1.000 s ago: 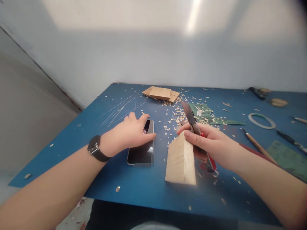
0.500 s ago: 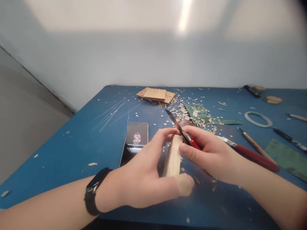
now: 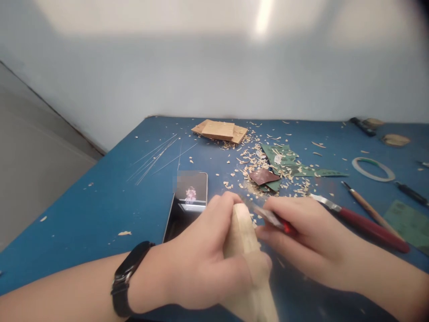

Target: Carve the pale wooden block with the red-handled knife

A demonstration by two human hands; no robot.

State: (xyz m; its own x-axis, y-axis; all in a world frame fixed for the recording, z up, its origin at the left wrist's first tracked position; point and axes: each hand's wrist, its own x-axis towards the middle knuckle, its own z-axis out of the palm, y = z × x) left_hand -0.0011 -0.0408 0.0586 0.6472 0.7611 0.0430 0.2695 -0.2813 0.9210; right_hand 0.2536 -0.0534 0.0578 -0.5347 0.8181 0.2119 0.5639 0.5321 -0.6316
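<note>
My left hand is wrapped round a pale piece of wood, its thumb, with a covering on the tip, lying across the near side. The wood slants from the far end down toward the bottom edge of the view. In my right hand is a utility knife with a red part on its body. Its blade, blurred, points left toward the far end of the wood; whether it touches the wood I cannot tell. A black band sits on my left wrist.
Left of the wood lies a phone. Behind are stacked wooden boards, scattered wood shavings, green sandpaper and a brown sandpaper piece. To the right lie a red-handled knife, a wooden-handled tool and a tape roll.
The knife has swung from pointing away over the wood to lying beside it, blade turned left. My right hand has shifted right and nearer. More of the wood shows below my left thumb.
</note>
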